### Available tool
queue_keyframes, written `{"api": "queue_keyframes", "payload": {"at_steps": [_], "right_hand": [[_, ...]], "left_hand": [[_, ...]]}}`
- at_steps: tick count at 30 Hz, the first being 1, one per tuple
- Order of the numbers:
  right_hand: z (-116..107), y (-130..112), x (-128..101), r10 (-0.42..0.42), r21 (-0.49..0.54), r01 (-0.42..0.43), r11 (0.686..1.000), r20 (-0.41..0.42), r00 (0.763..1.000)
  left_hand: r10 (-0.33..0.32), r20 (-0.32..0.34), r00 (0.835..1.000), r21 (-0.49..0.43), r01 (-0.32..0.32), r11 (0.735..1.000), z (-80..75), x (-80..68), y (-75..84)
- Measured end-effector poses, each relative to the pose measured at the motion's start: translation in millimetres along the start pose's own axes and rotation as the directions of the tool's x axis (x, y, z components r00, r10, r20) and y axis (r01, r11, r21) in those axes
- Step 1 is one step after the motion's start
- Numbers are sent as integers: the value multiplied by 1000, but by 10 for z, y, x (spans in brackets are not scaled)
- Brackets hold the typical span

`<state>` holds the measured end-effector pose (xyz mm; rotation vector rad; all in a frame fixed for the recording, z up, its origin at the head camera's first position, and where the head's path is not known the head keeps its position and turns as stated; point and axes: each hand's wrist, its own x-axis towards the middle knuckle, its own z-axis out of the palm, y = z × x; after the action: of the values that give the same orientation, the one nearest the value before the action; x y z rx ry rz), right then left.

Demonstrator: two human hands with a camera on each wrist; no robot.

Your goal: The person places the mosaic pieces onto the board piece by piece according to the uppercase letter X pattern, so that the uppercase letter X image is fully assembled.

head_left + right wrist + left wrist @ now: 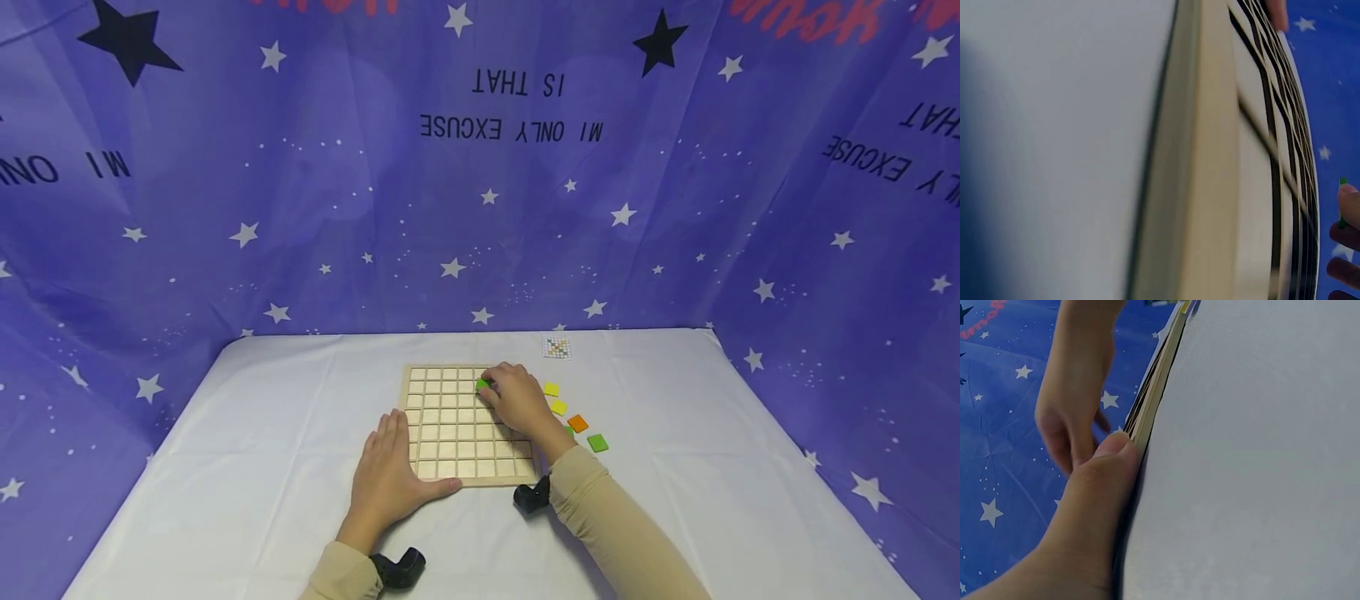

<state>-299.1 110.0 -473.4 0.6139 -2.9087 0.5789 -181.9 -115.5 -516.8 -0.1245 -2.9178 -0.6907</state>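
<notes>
Right hand (517,402) over the far right part of the wooden grid board (450,429), fingertips pinching a green tile (482,384) at a cell near the board's far edge. Left hand (392,479) flat and relaxed on the white tablecloth (262,433), thumb against the board's near left corner. Loose yellow, orange and green tiles (576,422) just right of the board; small patterned card (557,347) beyond.

A makeshift recording booth: a purple star-printed backdrop (480,167) with upside-down lettering closes in the left, far and right sides of a table (675,500) under a white cloth.
</notes>
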Motion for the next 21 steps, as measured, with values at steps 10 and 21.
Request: {"api": "queue_keyframes", "payload": {"at_steps": [10, 21], "right_hand": [[246, -426, 187, -77, -24, 78, 997, 45, 996], [460, -566, 325, -63, -126, 65, 990, 17, 998]], "left_hand": [[-8, -4, 1000, 3, 8, 1000, 17, 2, 29], [13, -12, 1000, 43, -13, 999, 3, -3, 26]]}}
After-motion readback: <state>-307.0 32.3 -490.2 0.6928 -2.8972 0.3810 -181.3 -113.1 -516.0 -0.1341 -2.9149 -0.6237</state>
